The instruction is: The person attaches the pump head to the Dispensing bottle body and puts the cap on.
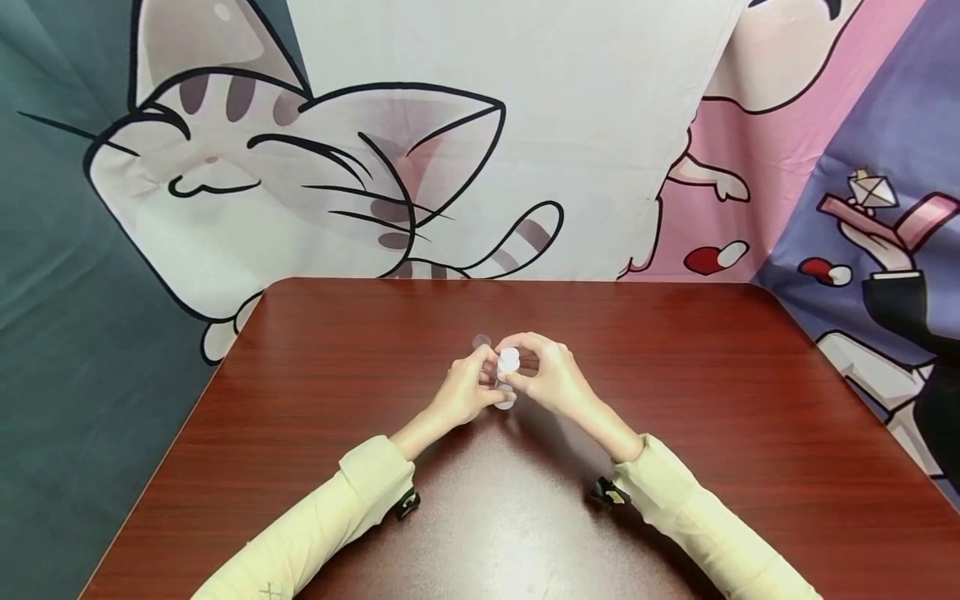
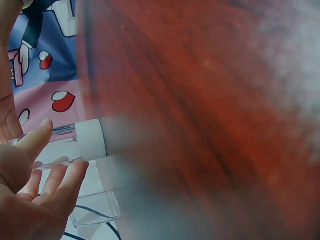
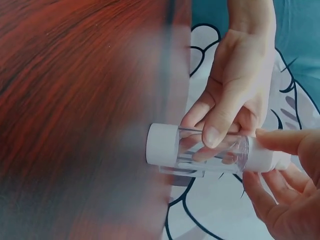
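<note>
A clear cylindrical bottle with a white base and a white top stands upright on the table. My left hand holds it round the clear body, thumb on one side and fingers on the other. From the right, my right hand pinches the white top between thumb and fingers. In the right wrist view the white collar lies between those fingertips. Behind the bottle, a small clear cap rests on the table.
The reddish-brown wooden table has rounded far corners. A printed cloth with cartoon figures hangs right behind its far edge and along the sides. A dark wrist device sits under each cream sleeve cuff.
</note>
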{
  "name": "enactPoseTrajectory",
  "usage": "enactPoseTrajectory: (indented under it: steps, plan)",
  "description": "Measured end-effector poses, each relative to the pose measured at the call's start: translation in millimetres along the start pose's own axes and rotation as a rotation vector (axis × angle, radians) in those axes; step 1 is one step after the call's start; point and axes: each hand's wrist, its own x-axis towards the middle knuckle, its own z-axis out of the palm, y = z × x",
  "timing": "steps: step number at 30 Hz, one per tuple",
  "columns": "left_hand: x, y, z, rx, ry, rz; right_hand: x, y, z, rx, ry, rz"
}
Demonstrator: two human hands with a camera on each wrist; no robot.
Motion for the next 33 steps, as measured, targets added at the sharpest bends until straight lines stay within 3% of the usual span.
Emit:
enactPoseTrajectory:
  steps: [6, 17, 28, 33]
  plan:
    - [-0.8, 0.8, 0.2, -0.008, 0.011, -0.072, 3.6, 5, -3, 0.082, -0.052, 0.000]
    - [-0.7, 2.1, 1.1, -0.020, 0.018, -0.098, 9.9, 8, -12, 0.156, -0.156, 0.003]
    - [-0.4, 2.1, 0.2, 0.019, 0.011, -0.074, 10.1, 12, -15, 0.120, -0.187, -0.099]
    - [-0.2, 2.3, -0.4, 0.010, 0.003, -0.100, 13.0, 15, -18, 0.116, -0.211, -0.117]
